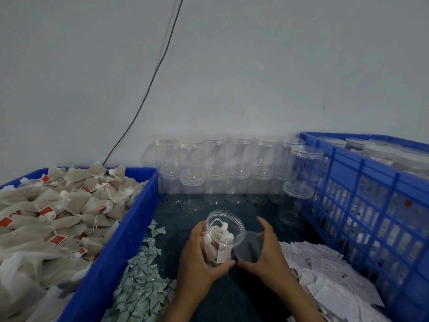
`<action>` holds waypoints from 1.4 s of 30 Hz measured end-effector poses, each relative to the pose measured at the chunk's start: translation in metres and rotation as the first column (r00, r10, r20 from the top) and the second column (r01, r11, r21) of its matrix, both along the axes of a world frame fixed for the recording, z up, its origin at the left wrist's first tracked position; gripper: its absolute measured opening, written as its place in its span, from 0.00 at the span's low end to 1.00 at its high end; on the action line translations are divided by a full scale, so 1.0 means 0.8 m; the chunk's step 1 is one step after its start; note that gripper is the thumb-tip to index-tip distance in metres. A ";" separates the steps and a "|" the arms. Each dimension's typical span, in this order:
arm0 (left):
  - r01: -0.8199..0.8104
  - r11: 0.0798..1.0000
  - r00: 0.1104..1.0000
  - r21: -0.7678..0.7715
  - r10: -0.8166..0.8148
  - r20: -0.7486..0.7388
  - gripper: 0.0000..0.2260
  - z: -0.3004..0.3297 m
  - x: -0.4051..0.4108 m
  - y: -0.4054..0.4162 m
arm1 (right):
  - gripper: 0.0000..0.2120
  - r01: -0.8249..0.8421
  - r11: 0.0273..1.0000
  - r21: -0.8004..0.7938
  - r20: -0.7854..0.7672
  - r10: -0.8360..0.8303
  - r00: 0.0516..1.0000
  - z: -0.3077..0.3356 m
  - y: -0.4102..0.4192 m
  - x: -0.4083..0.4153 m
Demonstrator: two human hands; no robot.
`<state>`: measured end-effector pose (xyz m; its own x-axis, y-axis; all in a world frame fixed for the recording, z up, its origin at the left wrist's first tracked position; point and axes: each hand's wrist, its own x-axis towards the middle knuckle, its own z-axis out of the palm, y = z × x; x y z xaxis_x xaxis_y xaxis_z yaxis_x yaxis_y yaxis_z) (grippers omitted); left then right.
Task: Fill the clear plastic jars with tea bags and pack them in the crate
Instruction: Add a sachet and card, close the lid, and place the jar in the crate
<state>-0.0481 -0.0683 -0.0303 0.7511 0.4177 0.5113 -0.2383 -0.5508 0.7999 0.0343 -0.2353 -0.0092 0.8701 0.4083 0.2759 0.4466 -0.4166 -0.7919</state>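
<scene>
My left hand (197, 259) grips a clear plastic jar (222, 238) tilted toward me, its mouth open and tea bags with white strings and a red-printed tag inside. My right hand (267, 254) holds a clear round lid (249, 247) just right of the jar's mouth, fingers curled round its rim. A blue tray (130, 240) at the left is heaped with beige tea bags (58, 219) bearing red tags. The blue slotted crate (362, 205) at the right holds several lidded jars (380, 152).
Two stacked rows of empty lidded clear jars (218, 170) stand against the grey wall. Small pale green packets (144, 275) lie beside the tray, and white paper slips (325, 270) are piled by the crate. A black cable (151, 84) runs down the wall.
</scene>
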 end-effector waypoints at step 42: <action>0.131 0.959 0.990 0.251 -0.113 -0.086 0.48 0.012 -0.006 0.017 | 0.25 -0.364 0.849 0.384 0.127 0.342 0.931 0.036 0.008 -0.035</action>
